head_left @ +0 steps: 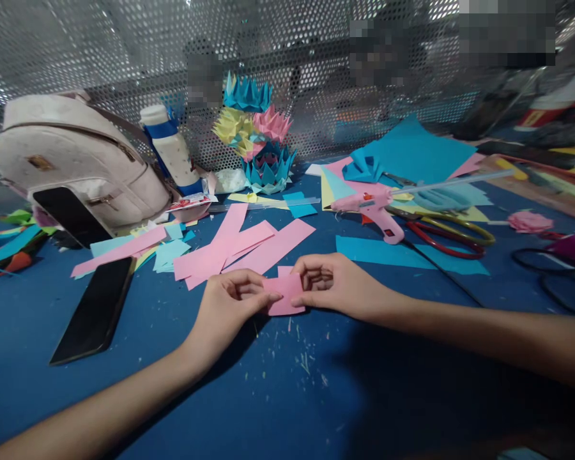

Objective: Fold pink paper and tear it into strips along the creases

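A small piece of pink paper (pixel 285 297) is held above the blue table, with a folded or second layer showing at its top edge. My left hand (pixel 232 297) pinches its left side between thumb and fingers. On the other side, my right hand (pixel 328 284) grips the right edge with thumb and curled fingers. Just beyond my hands lie several pink paper strips (pixel 278 246), overlapping one another. A pink glue gun (pixel 376 211) rests behind my right hand, beside a blue paper strip (pixel 412 255).
A dark phone (pixel 96 310) lies at left, near a backpack (pixel 76 160) and a bottle (pixel 170 150). Folded paper flowers (pixel 268 166) stand at the back. To the right are red-and-yellow-handled scissors (pixel 445 236), blue paper sheets (pixel 412 153) and a black cable (pixel 441 275). Tiny scraps dot the blue table (pixel 249 409).
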`<action>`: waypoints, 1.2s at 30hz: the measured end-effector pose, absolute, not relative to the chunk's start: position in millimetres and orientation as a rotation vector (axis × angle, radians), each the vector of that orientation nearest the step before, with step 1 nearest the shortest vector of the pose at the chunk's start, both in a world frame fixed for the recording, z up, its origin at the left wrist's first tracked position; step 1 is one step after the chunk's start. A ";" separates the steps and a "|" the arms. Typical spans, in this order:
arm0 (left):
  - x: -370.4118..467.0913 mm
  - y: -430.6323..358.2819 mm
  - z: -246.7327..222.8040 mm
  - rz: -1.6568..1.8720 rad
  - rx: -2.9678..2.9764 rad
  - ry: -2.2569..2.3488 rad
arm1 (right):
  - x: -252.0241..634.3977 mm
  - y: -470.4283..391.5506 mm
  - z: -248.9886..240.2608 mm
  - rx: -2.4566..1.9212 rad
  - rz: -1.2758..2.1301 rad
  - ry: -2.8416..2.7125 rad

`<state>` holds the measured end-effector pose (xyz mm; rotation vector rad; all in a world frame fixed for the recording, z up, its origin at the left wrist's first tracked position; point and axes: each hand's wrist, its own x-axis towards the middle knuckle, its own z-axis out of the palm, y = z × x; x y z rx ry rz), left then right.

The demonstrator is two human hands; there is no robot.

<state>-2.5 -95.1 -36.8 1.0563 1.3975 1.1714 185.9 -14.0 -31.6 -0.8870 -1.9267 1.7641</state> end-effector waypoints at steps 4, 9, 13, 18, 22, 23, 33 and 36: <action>-3.3 -95.9 -37.2 1.148 1.104 1.422 | 186.8 -12.2 -29.7 -0.913 1.706 -1.924; -2.8 -97.0 -36.0 1.160 1.172 1.444 | 188.7 -12.6 -27.7 -0.879 1.634 -1.941; -3.3 -97.0 -37.7 1.123 1.202 1.472 | 189.8 -11.5 -30.2 -0.861 1.598 -1.990; -3.9 -96.9 -40.4 1.070 1.194 1.470 | 191.3 -8.9 -34.6 -0.823 1.540 -2.080; -4.1 -96.2 -41.0 1.035 1.183 1.459 | 192.0 -7.9 -37.8 -0.758 1.546 -2.120; -4.4 -95.7 -40.9 1.031 1.182 1.457 | 192.0 -7.6 -38.7 -0.746 1.546 -2.118; -5.8 -89.5 -37.3 0.904 1.203 1.481 | 192.0 -5.7 -41.5 -0.743 1.519 -2.136; -6.3 -88.9 -38.0 0.906 1.198 1.474 | 191.9 -4.7 -41.6 -0.721 1.561 -2.111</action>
